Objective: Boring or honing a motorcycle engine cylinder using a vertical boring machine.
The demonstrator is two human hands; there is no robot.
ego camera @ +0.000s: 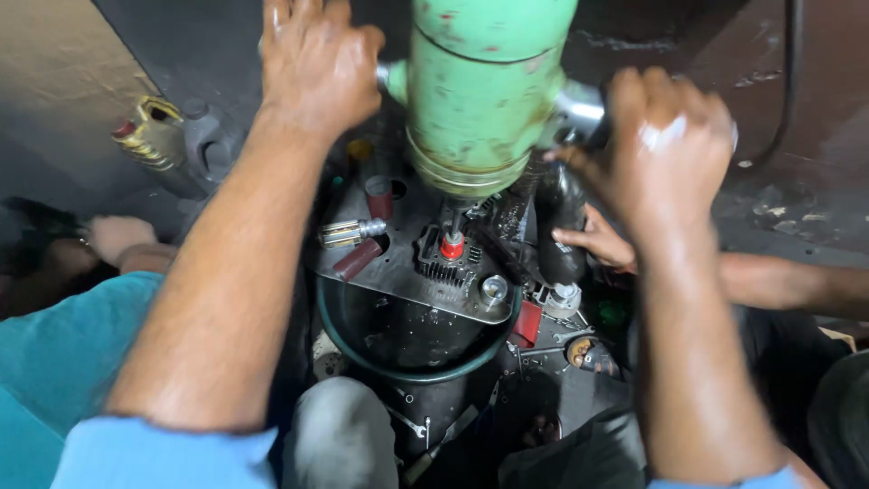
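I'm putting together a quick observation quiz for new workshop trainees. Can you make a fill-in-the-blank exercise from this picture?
1. The left hand and right hand each grip a side handle of a large power tool painted ____.
2. Under the tool, the finned metal part rests on a grey ____.
3. That plate lies across a round, dark ____.
4. A co-worker's hand reaches in from the person's ____ side.

Missing words: green; plate; basin; right

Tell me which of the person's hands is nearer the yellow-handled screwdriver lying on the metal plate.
Left. The left hand grips a handle above the screwdriver; the right hand is across the green drill, farther off.
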